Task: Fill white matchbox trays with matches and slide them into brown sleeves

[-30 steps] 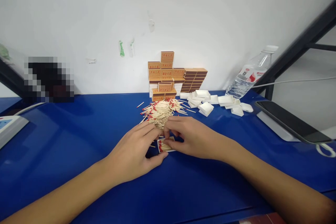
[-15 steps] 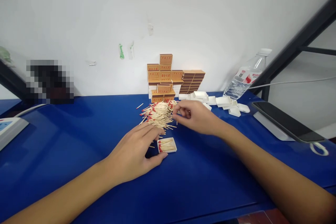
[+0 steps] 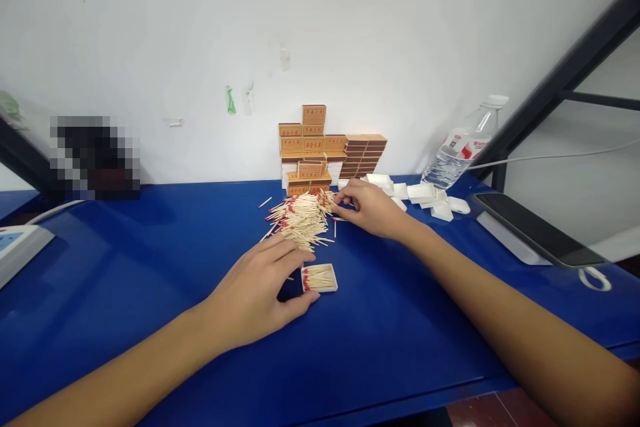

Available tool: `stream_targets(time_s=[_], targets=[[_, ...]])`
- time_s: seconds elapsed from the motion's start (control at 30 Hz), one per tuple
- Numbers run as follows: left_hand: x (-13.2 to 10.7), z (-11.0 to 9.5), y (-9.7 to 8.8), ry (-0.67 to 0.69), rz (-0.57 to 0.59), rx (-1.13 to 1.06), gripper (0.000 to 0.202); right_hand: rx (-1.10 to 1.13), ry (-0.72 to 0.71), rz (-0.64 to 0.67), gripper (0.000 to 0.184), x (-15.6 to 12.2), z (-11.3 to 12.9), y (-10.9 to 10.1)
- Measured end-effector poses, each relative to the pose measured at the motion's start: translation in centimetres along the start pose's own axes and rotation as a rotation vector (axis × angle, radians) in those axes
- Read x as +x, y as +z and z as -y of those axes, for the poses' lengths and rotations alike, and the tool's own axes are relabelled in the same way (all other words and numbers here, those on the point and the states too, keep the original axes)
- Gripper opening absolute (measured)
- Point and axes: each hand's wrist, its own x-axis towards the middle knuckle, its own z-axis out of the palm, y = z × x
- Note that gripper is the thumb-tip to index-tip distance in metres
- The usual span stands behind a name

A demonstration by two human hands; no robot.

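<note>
Across the blue table (image 3: 380, 333), two bare hands work in the middle. The left hand (image 3: 265, 280) lies with thumb and fingers spread wide, forming a loose bracket round the left end of a small white tray (image 3: 328, 290); its thumb touches the near left edge, while the fingertips lie by the far left corner. The right hand (image 3: 373, 208), farther off, has thumb and fingers curled almost together at the right edge of the match pile (image 3: 300, 219); I cannot tell whether a match is pinched there.

Behind the pile, stacked matchboxes (image 3: 314, 145) stand against the wall (image 3: 180, 27). To the far right a bottle (image 3: 461, 147) leans, and a dark phone (image 3: 540, 230) is propped nearer. Spare white trays (image 3: 421, 194) lie heaped left of the phone, partly hidden by the right hand. Matches (image 3: 320, 278) fill much of the small tray, red heads to the left.

A second ago the right fingers were over that tray; now they are back at the pile, while the left hand has hardly moved.
</note>
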Motion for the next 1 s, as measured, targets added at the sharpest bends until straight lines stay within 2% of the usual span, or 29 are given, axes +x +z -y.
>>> stream_targets(time_s=[0.5,0.63,0.87,1.0], targets=[[-0.1,0.0,-0.1,-0.016,0.014,0.01,0.034,0.0,-0.035,0.073,0.022,-0.2,0.6,-0.1],[-0.1,0.0,-0.2,-0.019,0.013,0.009,0.035,-0.019,-0.053,0.052,0.027,-0.2,0.7,-0.3],[-0.1,0.1,-0.2,-0.026,0.0,0.039,0.036,-0.022,-0.064,0.056,0.026,-0.4,0.9,-2.4],[0.1,0.1,-0.3,-0.067,0.001,0.063,0.043,0.103,-0.075,0.091,0.025,-0.8,2.1,-3.9]])
